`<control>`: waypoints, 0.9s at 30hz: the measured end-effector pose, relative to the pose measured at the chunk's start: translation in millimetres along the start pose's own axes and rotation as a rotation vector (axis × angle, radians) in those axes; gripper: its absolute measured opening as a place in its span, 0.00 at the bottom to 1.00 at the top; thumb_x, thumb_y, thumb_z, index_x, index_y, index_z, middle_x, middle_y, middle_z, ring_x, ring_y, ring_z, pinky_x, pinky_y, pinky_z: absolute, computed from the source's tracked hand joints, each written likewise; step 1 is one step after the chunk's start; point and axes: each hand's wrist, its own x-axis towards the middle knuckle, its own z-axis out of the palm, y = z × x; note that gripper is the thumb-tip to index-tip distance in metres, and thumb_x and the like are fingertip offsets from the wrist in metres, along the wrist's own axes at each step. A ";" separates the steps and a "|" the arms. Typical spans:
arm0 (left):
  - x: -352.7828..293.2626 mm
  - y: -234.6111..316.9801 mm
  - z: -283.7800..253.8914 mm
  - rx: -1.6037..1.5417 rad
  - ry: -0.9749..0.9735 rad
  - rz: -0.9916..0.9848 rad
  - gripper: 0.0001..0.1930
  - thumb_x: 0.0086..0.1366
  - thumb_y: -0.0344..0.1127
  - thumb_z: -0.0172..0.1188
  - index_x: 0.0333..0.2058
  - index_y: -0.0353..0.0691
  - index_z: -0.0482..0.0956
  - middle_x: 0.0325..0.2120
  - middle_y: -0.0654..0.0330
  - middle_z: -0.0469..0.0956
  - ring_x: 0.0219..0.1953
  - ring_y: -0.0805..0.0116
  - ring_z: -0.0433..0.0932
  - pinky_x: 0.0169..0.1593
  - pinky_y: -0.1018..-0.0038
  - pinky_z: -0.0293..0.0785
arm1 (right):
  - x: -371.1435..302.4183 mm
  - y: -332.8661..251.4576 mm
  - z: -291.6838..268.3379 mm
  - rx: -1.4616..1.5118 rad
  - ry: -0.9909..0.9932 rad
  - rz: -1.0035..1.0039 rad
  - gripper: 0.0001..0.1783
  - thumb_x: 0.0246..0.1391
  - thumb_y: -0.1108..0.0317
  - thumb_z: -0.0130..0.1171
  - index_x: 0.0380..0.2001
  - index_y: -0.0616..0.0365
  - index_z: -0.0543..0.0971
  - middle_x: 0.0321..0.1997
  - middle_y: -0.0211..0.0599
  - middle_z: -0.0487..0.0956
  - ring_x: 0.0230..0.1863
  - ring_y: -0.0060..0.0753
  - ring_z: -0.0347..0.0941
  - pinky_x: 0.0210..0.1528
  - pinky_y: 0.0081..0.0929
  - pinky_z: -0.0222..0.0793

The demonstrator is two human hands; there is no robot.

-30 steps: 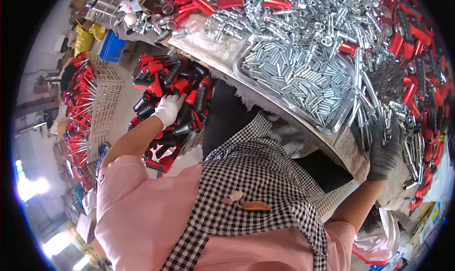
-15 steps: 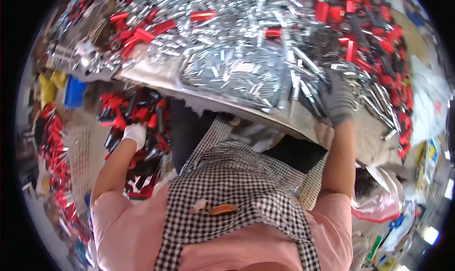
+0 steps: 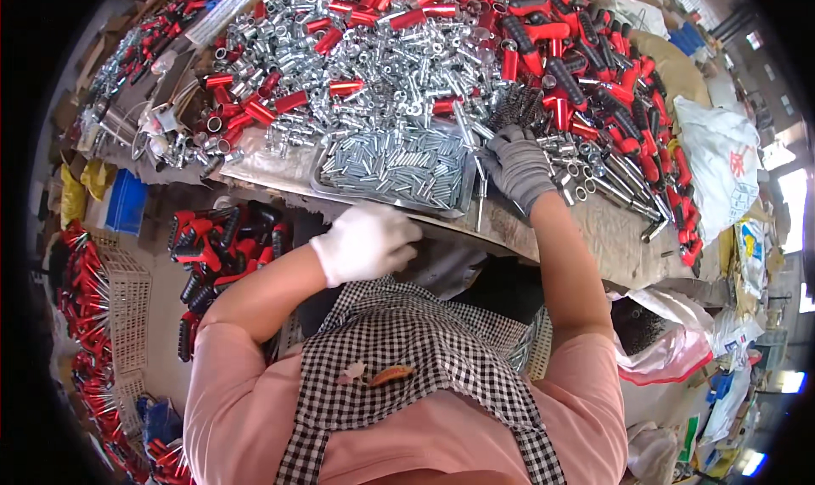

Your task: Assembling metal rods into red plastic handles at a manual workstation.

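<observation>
My left hand (image 3: 365,241), in a white glove, is in front of the table's near edge, just below a clear plastic tray (image 3: 316,182) of small metal pins (image 3: 390,167). Its fingers are loosely bent and slightly apart, and nothing shows in them. To the right of the tray, my right hand (image 3: 518,169), gloved in grey, reaches onto the table with curled fingers. Its fingertips are by dark coil springs (image 3: 516,107), and whatever they grip is hidden. A thin metal rod (image 3: 481,201) lies between that hand and the tray.
Silver metal sockets (image 3: 407,78) and red sleeves (image 3: 407,20) heap up behind the tray. Red-and-black handles (image 3: 624,103) pile along the right, near long metal tubes (image 3: 624,196). More red-and-black tools (image 3: 221,243) sit low on the left, beside a plastic crate (image 3: 127,307). A white sack (image 3: 662,332) stands at right.
My left hand has come from the red-and-black tools at the left to the front of the tray. The view has shifted; my right hand stays among the metal parts right of the tray.
</observation>
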 end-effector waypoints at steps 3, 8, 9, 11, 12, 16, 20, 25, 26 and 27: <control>32.4 7.9 3.7 -0.197 0.225 -0.016 0.12 0.56 0.35 0.64 0.39 0.38 0.81 0.31 0.54 0.81 0.32 0.56 0.81 0.39 0.65 0.78 | 2.1 10.0 1.8 0.138 0.087 -0.055 0.14 0.52 0.58 0.62 0.39 0.54 0.81 0.46 0.45 0.78 0.46 0.51 0.74 0.56 0.42 0.67; 81.4 31.6 -5.6 -0.369 0.686 -0.346 0.21 0.59 0.35 0.63 0.49 0.35 0.74 0.33 0.51 0.80 0.34 0.61 0.81 0.39 0.65 0.77 | -16.7 -35.1 -36.7 0.446 0.492 -0.039 0.17 0.50 0.70 0.61 0.43 0.64 0.76 0.41 0.52 0.79 0.42 0.55 0.76 0.45 0.44 0.74; 88.6 36.9 -7.5 -0.434 0.667 -0.347 0.17 0.59 0.33 0.62 0.46 0.34 0.76 0.34 0.49 0.80 0.36 0.59 0.81 0.41 0.65 0.76 | -20.9 -46.1 -38.3 0.447 0.549 -0.092 0.18 0.48 0.70 0.61 0.44 0.61 0.75 0.38 0.51 0.80 0.37 0.55 0.77 0.41 0.44 0.75; 95.6 40.9 -1.5 -0.409 0.779 -0.287 0.14 0.58 0.31 0.61 0.43 0.35 0.78 0.34 0.50 0.81 0.38 0.58 0.82 0.44 0.67 0.76 | -33.1 -72.7 -38.7 0.366 0.487 0.000 0.19 0.49 0.70 0.61 0.45 0.60 0.74 0.37 0.48 0.80 0.35 0.54 0.78 0.37 0.43 0.75; 95.3 40.5 -2.0 -0.461 0.758 -0.322 0.12 0.58 0.30 0.62 0.41 0.35 0.79 0.34 0.50 0.81 0.38 0.57 0.81 0.45 0.68 0.75 | -35.9 -75.6 -39.3 0.417 0.556 -0.058 0.19 0.49 0.73 0.59 0.47 0.61 0.72 0.36 0.50 0.78 0.35 0.54 0.77 0.34 0.45 0.73; 85.5 41.2 -2.7 -0.492 0.781 -0.260 0.15 0.59 0.30 0.61 0.45 0.33 0.78 0.35 0.51 0.81 0.39 0.62 0.81 0.44 0.70 0.75 | -47.0 -91.1 -37.1 0.800 0.450 0.040 0.21 0.57 0.70 0.57 0.53 0.64 0.69 0.44 0.52 0.78 0.42 0.57 0.77 0.42 0.43 0.74; 70.4 44.1 -20.5 -0.582 0.668 -0.332 0.18 0.65 0.32 0.57 0.52 0.29 0.75 0.34 0.53 0.80 0.36 0.71 0.79 0.43 0.74 0.74 | -65.4 -108.3 -26.0 1.136 0.011 0.388 0.22 0.65 0.64 0.51 0.57 0.65 0.69 0.49 0.54 0.78 0.49 0.50 0.76 0.51 0.40 0.70; 66.5 46.8 -28.4 -0.800 0.584 -0.398 0.21 0.65 0.28 0.55 0.56 0.29 0.71 0.33 0.59 0.77 0.33 0.79 0.74 0.37 0.79 0.71 | -69.1 -126.3 -13.2 1.364 0.171 0.242 0.24 0.67 0.59 0.50 0.57 0.67 0.68 0.51 0.46 0.76 0.49 0.37 0.75 0.51 0.33 0.70; 66.0 46.9 -30.1 -0.796 0.589 -0.400 0.21 0.65 0.28 0.55 0.56 0.29 0.71 0.33 0.59 0.77 0.33 0.79 0.74 0.37 0.79 0.71 | -72.3 -128.0 -15.2 1.366 0.170 0.236 0.24 0.67 0.59 0.50 0.57 0.67 0.68 0.51 0.46 0.76 0.49 0.37 0.75 0.51 0.33 0.70; 65.9 47.3 -31.8 -0.908 0.597 -0.401 0.22 0.65 0.27 0.54 0.58 0.29 0.69 0.34 0.60 0.77 0.33 0.80 0.73 0.37 0.79 0.71 | -77.5 -130.0 -19.5 1.509 0.185 0.195 0.25 0.67 0.58 0.51 0.58 0.67 0.67 0.52 0.45 0.76 0.50 0.34 0.74 0.52 0.32 0.70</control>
